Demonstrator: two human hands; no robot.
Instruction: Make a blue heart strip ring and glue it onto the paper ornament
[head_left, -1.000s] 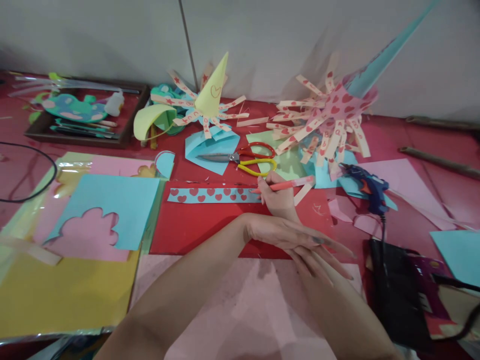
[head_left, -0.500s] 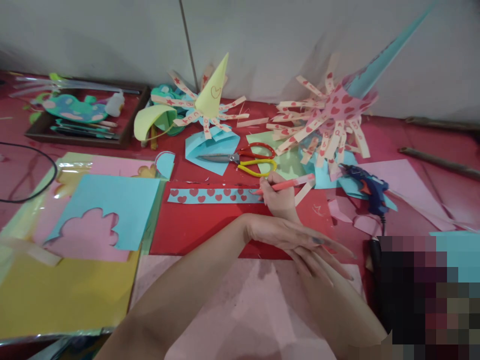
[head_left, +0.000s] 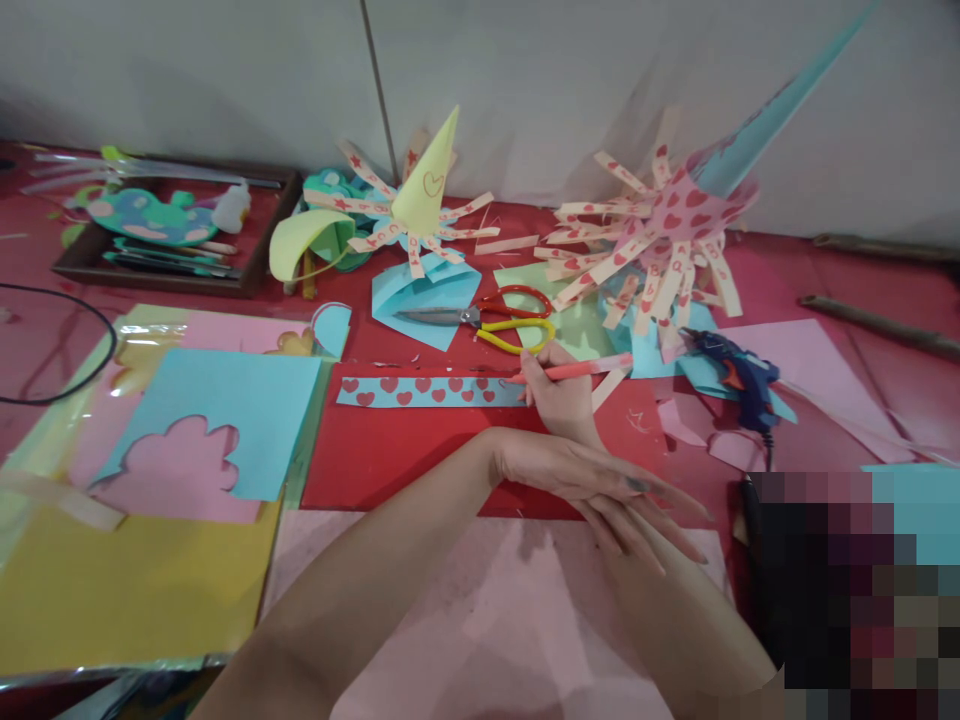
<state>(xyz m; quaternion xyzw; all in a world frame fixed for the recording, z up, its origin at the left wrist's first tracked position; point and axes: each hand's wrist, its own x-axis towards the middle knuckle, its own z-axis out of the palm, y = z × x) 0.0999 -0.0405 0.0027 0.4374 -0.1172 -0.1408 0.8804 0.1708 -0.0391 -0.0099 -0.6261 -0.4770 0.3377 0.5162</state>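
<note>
My right hand [head_left: 562, 395] is closed around a red-pink marker pen [head_left: 581, 369], its tip on the right part of a blue paper strip [head_left: 405, 391]. Red hearts cover the strip, and a thin heart outline shows by the tip. The strip lies on a red board [head_left: 390, 455], its right end hidden by the hand. My left hand [head_left: 600, 475] rests across my right forearm, palm down, with fingers stretched out and nothing in them. Just behind the strip lie scissors [head_left: 469, 317] with one red and one yellow handle, partly over folded blue paper [head_left: 427, 285].
At the back stand a yellow paper cone [head_left: 425, 190] and a pink-and-blue cone [head_left: 697, 205] with paper strips around them. A glue gun [head_left: 739, 375] lies to the right. Leftward are coloured sheets [head_left: 247, 420] and a dark tray [head_left: 157, 282] of tools. Sticks [head_left: 877, 322] lie far right.
The pen tip stays at nearly the same place on the strip, and its back end has tilted very slightly. My left hand has not moved.
</note>
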